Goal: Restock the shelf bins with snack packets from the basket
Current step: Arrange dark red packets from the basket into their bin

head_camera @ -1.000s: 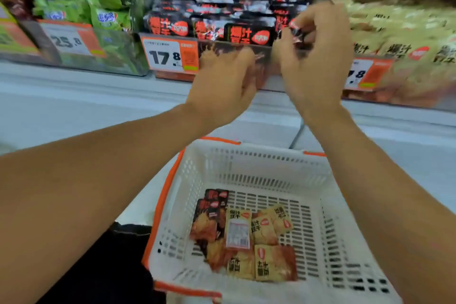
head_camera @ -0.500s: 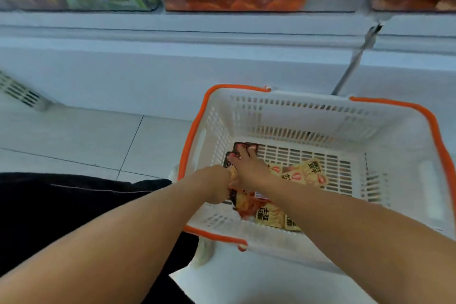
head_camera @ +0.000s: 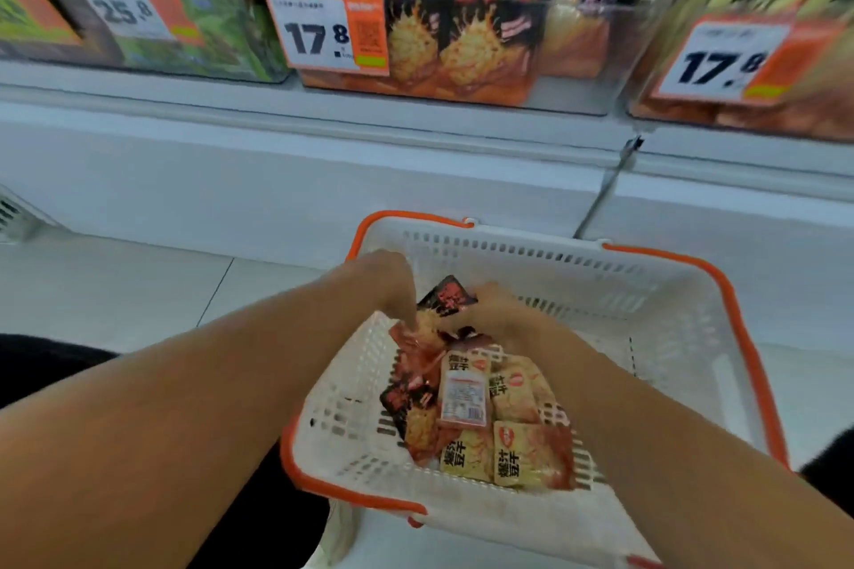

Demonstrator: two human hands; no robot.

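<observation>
head view: left hand (head_camera: 386,286) and right hand (head_camera: 497,314) both grasping black packet (head_camera: 446,300) over basket (head_camera: 721,291)

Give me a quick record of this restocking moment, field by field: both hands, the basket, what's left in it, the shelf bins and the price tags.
left hand: over the basket, fingers pinching a black and red packet
right hand: in the basket, holding a black packet
basket: white, orange rim, on the floor below the shelf
packets left in basket: yellow packets and dark ones, piled at the near side
middle bin: black and red packets, tag reads 17.8
left bin: green packets, tag reads 25.8
right bin: yellow packets, tag reads 17.8
</observation>
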